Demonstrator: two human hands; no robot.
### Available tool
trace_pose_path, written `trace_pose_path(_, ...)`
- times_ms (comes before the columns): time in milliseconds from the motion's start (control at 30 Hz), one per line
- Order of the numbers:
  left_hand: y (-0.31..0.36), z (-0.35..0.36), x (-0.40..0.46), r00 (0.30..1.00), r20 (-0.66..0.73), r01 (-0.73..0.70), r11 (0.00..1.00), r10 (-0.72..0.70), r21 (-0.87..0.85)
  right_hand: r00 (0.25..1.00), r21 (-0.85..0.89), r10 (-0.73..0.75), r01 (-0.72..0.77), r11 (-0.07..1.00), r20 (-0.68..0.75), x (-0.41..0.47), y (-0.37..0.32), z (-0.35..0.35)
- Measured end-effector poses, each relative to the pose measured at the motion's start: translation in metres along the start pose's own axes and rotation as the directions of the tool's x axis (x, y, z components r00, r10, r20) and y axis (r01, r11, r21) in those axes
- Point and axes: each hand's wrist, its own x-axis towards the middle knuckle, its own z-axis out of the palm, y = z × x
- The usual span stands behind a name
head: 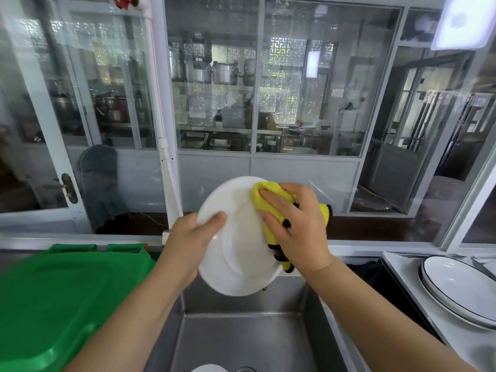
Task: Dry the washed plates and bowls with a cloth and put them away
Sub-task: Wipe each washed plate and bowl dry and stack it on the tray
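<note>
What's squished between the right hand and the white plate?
A yellow cloth; the head view shows the right hand pressing it against the white plate.

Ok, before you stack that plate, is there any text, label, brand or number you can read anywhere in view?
None readable.
White plate, yellow cloth, green bin lid: no print visible.
Black-rimmed plates on the right: no marking shows.
Papers behind the glass window: too blurred to read.

Single head-worn view, forward and down, close over the sink (241, 331).
</note>
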Motion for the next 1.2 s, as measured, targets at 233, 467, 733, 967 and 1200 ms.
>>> trace_pose_path(233, 0.004, 0.022, -0.01, 0.985, 0.108, -0.162, 0.931, 0.133, 0.328, 0.981, 0.108, 0.192, -0.195, 0.975, 0.04, 0.023, -0.018, 0.013)
trace_pose_path(467, 0.018, 0.018, -0.021, 0.958, 0.014, -0.284, 0.942, 0.286, 0.179, 0.656, 0.581, 0.744, -0.657, 0.481, 0.125, 0.028, 0.009, 0.002)
trace_pose_path(733, -0.006, 0.021, -0.024, 0.936, 0.075, -0.345, 0.939, 0.343, 0.009, 0.327, 0.756, 0.911, -0.654, 0.026, 0.252, 0.003, 0.01, 0.002)
trace_pose_path(967, 0.01, 0.001, 0.006, 0.955, 0.264, -0.175, 0.975, 0.134, 0.138, 0.679, 0.554, 0.704, -0.675, 0.488, 0.208, 0.012, 0.009, -0.018)
trace_pose_path(1200, 0.011, 0.008, 0.007, 0.944, 0.293, -0.223, 0.945, 0.149, 0.239, 0.907, 0.237, 0.392, -0.419, 0.877, 0.152, 0.02, 0.001, -0.02)
